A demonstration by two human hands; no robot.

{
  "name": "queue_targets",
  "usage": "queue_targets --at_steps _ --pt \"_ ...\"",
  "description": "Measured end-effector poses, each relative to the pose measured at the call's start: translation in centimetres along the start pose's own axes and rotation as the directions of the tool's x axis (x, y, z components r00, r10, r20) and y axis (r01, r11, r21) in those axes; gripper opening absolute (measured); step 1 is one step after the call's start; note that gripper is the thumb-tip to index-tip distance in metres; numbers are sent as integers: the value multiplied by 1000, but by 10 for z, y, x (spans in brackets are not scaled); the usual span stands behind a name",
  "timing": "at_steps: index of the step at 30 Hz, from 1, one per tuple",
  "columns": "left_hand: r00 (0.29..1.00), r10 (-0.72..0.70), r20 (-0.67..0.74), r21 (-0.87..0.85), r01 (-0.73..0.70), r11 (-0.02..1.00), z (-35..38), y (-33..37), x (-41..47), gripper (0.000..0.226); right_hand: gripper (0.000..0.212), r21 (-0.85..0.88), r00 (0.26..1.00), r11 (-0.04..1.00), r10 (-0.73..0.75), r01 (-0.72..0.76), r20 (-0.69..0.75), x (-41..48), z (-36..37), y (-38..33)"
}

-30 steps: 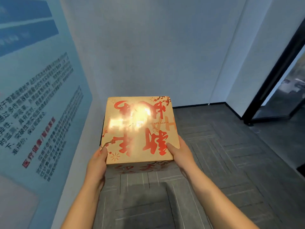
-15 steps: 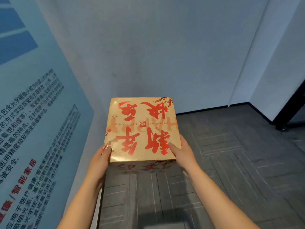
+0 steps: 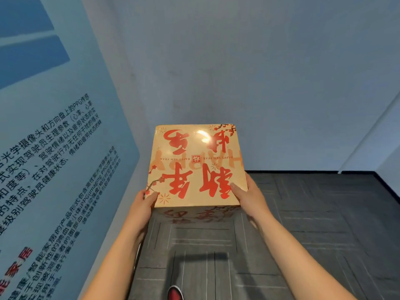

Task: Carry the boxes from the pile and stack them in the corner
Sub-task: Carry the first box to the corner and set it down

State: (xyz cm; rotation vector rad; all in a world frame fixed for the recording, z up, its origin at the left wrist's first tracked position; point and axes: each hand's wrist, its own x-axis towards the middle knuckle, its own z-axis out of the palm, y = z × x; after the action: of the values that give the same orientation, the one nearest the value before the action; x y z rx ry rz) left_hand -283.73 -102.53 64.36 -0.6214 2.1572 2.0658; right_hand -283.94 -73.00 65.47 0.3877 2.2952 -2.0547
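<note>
Two-handed carry: my left hand point(image 3: 144, 204) and right hand point(image 3: 246, 195) grip the box point(image 3: 195, 165), fingers point(image 3: 236, 188) clasping its sides, so I can set it level in the corner point(image 3: 144, 161).

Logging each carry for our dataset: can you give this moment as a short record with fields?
held object: gift box, tan with red calligraphy, off the floor
left hand: grips the box's near left corner, thumb on top
right hand: grips the near right edge, thumb on top
place: facing the corner of the blue poster wall and grey wall
floor: dark carpet tiles
corner stack: none visible; the box hides that spot
other: red shoe tip at the bottom edge
</note>
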Motion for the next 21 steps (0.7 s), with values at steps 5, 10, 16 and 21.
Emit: queue_targets --at_steps 5,10,16,21 --pt "1000 -3 3 -61 3 998 -13 16 109 26 56 -46 999 998 43 -44 -20 99 56 -19" --pt "998 -17 55 -40 19 999 -19 43 205 22 64 -93 992 989 112 -117 -66 189 98 -36" --pt "995 -91 48 -14 92 996 -17 69 304 20 65 -139 985 975 166 -172 -51 284 133 -44" --pt "992 -123 11 34 123 992 -2 77 386 28 60 -113 973 967 227 -229 -29 376 156 -35"
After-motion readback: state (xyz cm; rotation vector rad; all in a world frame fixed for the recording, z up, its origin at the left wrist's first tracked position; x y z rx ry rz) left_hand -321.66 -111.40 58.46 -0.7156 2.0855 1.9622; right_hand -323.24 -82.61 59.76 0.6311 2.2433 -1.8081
